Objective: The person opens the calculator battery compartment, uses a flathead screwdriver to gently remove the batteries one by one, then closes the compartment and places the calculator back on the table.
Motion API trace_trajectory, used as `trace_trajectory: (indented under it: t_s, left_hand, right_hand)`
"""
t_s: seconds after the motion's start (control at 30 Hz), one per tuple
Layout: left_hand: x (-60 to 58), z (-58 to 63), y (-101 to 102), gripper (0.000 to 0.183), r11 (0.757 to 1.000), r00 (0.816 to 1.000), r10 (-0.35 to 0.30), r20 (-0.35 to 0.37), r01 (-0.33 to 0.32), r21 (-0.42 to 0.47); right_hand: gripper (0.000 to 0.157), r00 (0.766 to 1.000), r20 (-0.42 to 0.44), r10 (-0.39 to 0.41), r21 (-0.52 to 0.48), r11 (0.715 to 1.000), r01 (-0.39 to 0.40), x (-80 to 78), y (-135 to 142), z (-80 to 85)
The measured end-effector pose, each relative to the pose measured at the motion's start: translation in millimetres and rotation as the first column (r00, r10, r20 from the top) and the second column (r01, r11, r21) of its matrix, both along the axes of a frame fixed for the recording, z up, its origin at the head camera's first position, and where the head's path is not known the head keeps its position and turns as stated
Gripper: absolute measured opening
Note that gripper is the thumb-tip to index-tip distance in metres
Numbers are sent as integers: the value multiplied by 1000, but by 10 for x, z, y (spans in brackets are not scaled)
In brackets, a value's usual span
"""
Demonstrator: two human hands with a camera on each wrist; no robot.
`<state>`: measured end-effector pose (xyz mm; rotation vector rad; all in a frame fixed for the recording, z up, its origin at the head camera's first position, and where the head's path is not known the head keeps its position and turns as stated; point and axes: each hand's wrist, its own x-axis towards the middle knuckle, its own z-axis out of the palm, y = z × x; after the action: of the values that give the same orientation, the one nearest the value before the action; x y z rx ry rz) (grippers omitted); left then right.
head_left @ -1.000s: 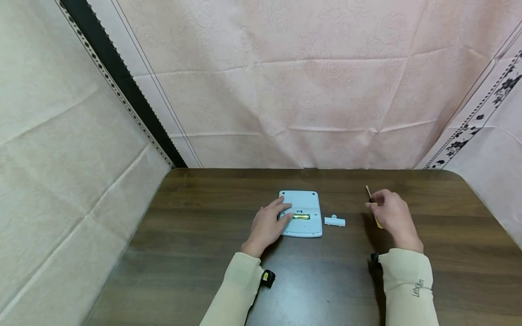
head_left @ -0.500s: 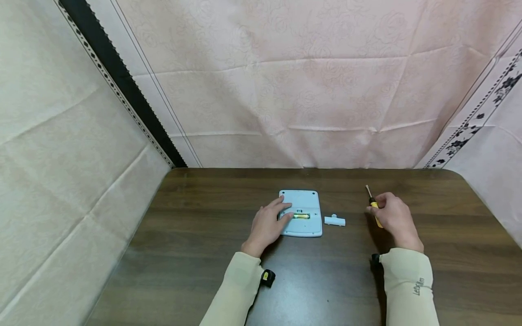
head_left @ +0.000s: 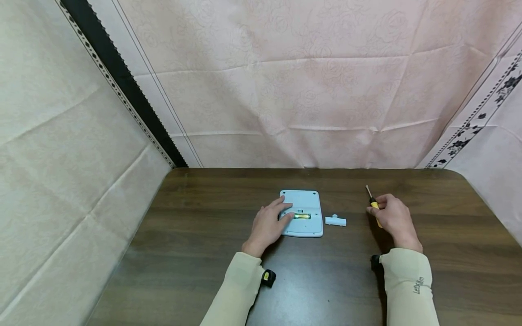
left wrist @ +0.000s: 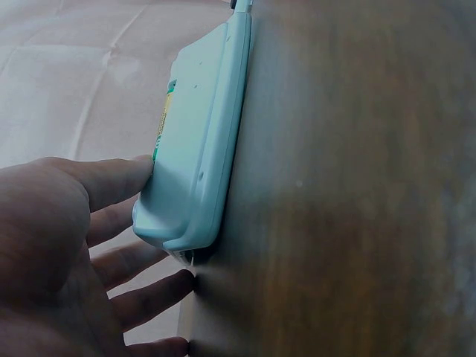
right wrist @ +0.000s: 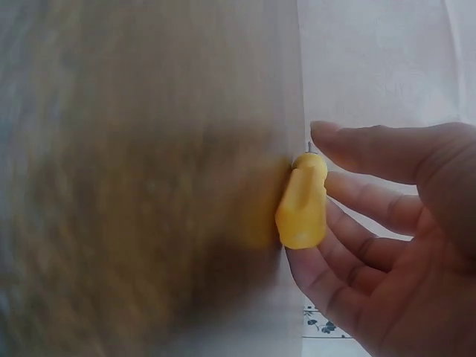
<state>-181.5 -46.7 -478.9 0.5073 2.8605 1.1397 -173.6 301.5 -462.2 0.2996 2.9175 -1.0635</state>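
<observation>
Screwdriver (right wrist: 301, 212) kinda half-hidden, right grip (head_left: 393, 218) spread loosely around it; left grip (head_left: 266, 225), fingers splayed, blocks part of the blue device (head_left: 310, 229).

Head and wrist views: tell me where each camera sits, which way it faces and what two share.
Head: on the head, facing forward and down at the table; shows left hand, right hand and sleeves.
Left wrist: on that wrist, facing the left hand and blue device, low along the table; only that hand shows.
Right wrist: on that wrist, facing the right hand and yellow screwdriver; only that hand shows.
Shared: head and left wrist both show the blue device.
</observation>
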Motion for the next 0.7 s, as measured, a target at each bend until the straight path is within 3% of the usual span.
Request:
trace_trajectory:
  t_s: [0.47,0.7]
  left_hand:
    - [-4,-10,-8,38,1000,1000,4,0,-4,4]
    - [-8,-13,-5,38,1000,1000,1,-3,-1,4]
  right_hand:
    - [42,999,-39,1,-1,1000,-1,-8,19,-44]
    - [45,999,35,-3,-18,1000,4,-2,68,2]
